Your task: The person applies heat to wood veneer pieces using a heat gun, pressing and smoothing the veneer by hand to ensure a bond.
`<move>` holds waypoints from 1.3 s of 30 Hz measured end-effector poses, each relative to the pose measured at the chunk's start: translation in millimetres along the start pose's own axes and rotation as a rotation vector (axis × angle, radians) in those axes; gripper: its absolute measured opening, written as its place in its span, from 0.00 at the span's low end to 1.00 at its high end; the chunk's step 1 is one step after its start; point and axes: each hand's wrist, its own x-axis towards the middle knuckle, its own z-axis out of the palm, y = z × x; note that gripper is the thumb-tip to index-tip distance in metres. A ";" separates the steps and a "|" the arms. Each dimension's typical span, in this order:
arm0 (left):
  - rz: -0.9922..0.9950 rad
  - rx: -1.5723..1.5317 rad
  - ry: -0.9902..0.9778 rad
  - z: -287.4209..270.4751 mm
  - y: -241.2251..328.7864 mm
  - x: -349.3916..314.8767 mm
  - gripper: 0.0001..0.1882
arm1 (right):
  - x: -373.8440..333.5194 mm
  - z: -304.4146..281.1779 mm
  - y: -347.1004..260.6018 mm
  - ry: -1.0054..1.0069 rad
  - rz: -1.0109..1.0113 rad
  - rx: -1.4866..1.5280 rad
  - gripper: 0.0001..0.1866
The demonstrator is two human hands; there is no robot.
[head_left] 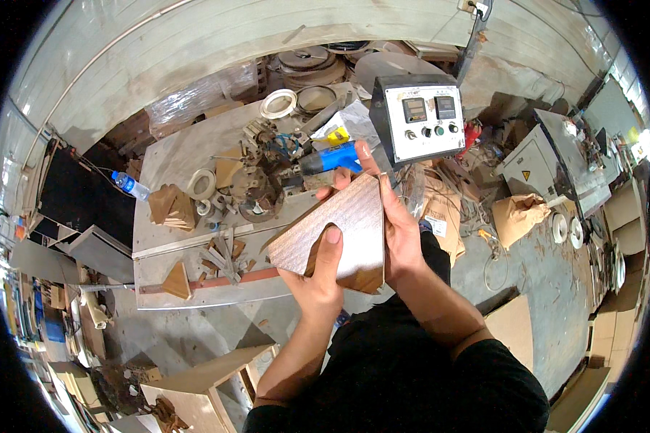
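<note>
A wedge-shaped board with a glossy brown wood-grain face [355, 220] is held up in front of me, above the near edge of the worktable. My left hand [319, 278] grips its lower left side, the thumb lying on the face and the other fingers behind. Along the right edge, my right hand [403, 234] is closed on the same board, its fingertips reaching the top corner. Just beyond the board, a blue hand tool resembling a heat gun [332, 159] points at a metal machine [256, 184] on the table.
A control box [425, 121] with displays and knobs stands behind my right hand. The worktable [217, 249] carries stacked wedge-shaped boards [172, 208], a single wedge [175, 280], offcuts [225, 256] and a water bottle [130, 185]. A wooden frame [209, 375] stands at lower left.
</note>
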 end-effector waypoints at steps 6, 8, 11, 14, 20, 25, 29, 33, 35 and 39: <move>-0.025 -0.022 -0.008 13.8 8.7 -8.1 0.24 | -2.5 3.0 2.9 -0.038 -0.018 -0.114 0.41; -0.061 -0.105 -0.035 15.4 10.1 -7.3 0.25 | -3.8 5.9 1.3 -0.030 -0.036 -0.166 0.43; -0.055 -0.200 -0.013 14.5 4.0 -6.2 0.27 | -4.8 10.1 2.0 -0.015 -0.052 -0.236 0.45; -0.109 -0.325 -0.012 20.0 2.9 -6.8 0.29 | -4.4 13.8 -2.3 -0.007 -0.074 -0.293 0.47; -0.127 -0.410 -0.008 26.9 3.4 -2.2 0.31 | -6.3 16.2 -8.1 -0.026 -0.069 -0.373 0.53; -0.132 -0.439 -0.006 27.4 5.0 2.5 0.31 | -10.2 20.1 -4.8 -0.063 -0.087 -0.353 0.58; -0.198 -0.480 -0.019 22.7 4.8 6.3 0.29 | -16.1 10.6 -6.3 -0.112 -0.076 -0.374 0.60; -0.246 -0.402 -0.014 15.9 -7.7 6.8 0.31 | -24.9 0.3 -14.0 -0.144 0.006 -0.310 0.65; -0.261 -0.425 0.011 15.3 -4.1 10.6 0.32 | -24.8 -1.1 -12.1 -0.167 0.032 -0.317 0.67; -0.353 -0.499 0.056 1.7 -5.0 14.4 0.32 | -26.5 -7.1 5.7 -0.172 -0.117 -0.512 0.70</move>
